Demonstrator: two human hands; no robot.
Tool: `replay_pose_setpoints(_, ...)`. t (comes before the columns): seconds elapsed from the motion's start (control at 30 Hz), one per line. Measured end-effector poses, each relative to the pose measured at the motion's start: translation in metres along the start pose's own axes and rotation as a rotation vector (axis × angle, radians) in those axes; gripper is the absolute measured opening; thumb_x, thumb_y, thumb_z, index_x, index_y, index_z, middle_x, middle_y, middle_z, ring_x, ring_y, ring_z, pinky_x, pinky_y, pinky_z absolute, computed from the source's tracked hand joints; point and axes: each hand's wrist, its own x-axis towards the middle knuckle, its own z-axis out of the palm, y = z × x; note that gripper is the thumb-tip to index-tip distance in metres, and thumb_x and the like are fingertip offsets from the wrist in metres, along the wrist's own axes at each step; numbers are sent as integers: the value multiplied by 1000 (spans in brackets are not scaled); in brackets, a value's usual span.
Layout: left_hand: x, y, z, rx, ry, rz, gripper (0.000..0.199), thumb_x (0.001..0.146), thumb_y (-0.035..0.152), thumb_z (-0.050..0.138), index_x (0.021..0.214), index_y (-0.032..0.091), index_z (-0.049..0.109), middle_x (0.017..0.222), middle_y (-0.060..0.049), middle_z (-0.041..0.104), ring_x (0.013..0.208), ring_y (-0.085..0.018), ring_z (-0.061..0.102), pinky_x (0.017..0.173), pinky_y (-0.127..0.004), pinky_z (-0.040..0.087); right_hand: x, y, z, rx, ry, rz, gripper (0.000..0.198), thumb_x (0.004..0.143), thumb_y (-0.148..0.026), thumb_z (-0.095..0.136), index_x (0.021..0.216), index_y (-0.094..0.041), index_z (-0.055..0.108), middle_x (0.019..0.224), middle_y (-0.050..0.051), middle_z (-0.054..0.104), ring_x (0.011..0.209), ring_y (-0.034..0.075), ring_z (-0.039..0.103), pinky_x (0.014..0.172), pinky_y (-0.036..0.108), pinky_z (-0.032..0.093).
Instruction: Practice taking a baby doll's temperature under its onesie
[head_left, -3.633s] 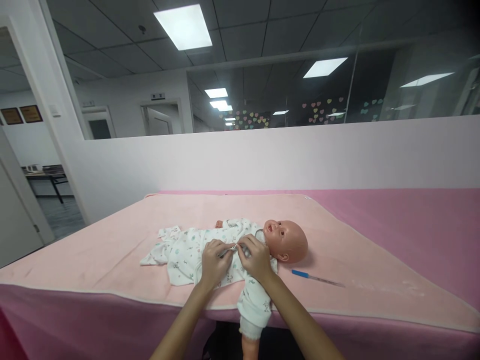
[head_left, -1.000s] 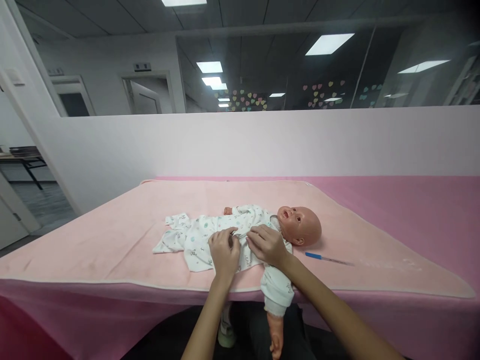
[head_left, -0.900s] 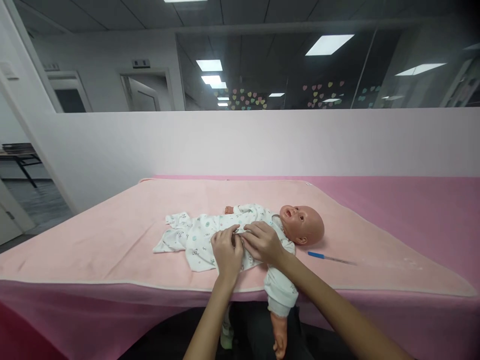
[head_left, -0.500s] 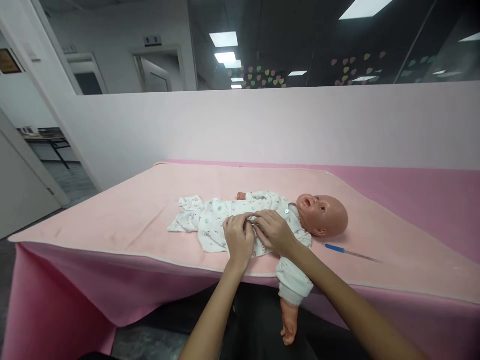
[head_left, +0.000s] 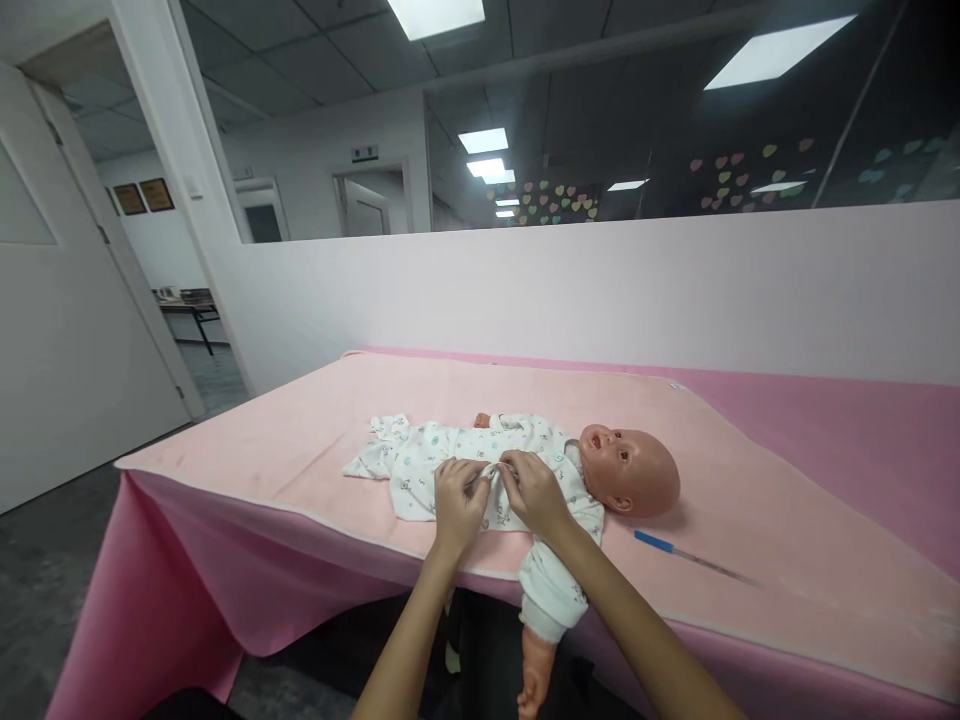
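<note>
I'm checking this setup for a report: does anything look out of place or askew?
The doll lies on the peach cloth, but its near arm dangles past the edge. A blue-ended stick lying loose beside the doll may be stray.

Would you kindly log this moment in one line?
left hand: pinching white printed fabric outfit; right hand: pinching same outfit; bald plastic baby doll: wearing outfit, face up; slim blue-ended stick: on peach cloth near doll

The left hand (head_left: 459,505) and right hand (head_left: 536,493) sit side by side on the outfit (head_left: 416,462) atop the blanket (head_left: 300,430), with the head (head_left: 634,472) and pen (head_left: 694,558) to their right, 1 doll arm (head_left: 538,665) before them, the wall (head_left: 585,290) behind, and the door (head_left: 67,300) far left.
</note>
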Motion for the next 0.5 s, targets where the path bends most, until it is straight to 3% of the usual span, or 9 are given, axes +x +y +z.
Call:
replay_pose_setpoints(0.27,2,-3,1,7,-6,-36,20,76,19,47,85,23,64,82,0,66,81,-17,55,83,-35,37,-2,2,0,6,-10,22,9,83,-20,46,82,-19,56,74,3,61,71,16,55,67,28,43)
replay_pose_setpoints(0.5,4,-5,0,-130,33,-61,19,72,19,51,86,22,62,78,-1,64,81,-17,55,78,-31,41,0,4,3,11,-8,17,10,83,-20,48,83,-20,57,77,2,64,73,16,57,68,28,43)
